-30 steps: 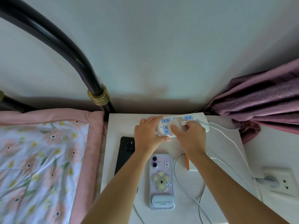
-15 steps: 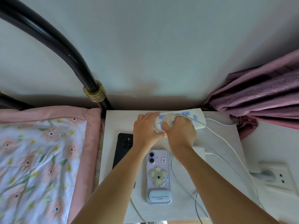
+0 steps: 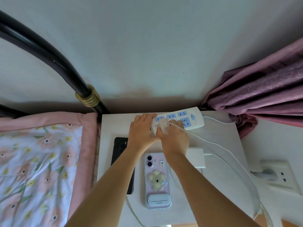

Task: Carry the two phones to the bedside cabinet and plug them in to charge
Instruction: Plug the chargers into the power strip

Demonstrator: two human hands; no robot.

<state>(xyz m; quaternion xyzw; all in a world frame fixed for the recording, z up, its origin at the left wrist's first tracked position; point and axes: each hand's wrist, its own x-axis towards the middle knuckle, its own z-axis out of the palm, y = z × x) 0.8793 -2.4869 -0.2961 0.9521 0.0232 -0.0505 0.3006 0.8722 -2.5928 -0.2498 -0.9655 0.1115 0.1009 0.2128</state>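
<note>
The two phones lie face down, side by side, on the white bedside cabinet [image 3: 219, 133]: the lilac phone [image 3: 157, 181], in a clear case with a koala grip on its back, sits near the middle, and the black phone [image 3: 120, 149] lies just to its left, partly hidden under the person's left forearm. At the back of the cabinet, close to the wall, a white power strip [image 3: 188, 119] with blue sockets lies at a slight angle. The left hand [image 3: 141, 133] grips the strip's near-left end, fingers curled over its edge. The right hand [image 3: 174, 138] is closed around a white charger plug [image 3: 164, 127], pressing it against the strip's face; I cannot tell whether its pins are fully seated. A white cable [image 3: 213, 142] runs from that plug across the cabinet toward the front right. A second white charger block [image 3: 196, 157] lies flat beside the right wrist. On the right, a wall socket [image 3: 278, 176] has a plug in it. A floral quilt [image 3: 41, 161] with a pink border covers the bed on the left, and a purple curtain [image 3: 262, 95] hangs bunched at the right.
</note>
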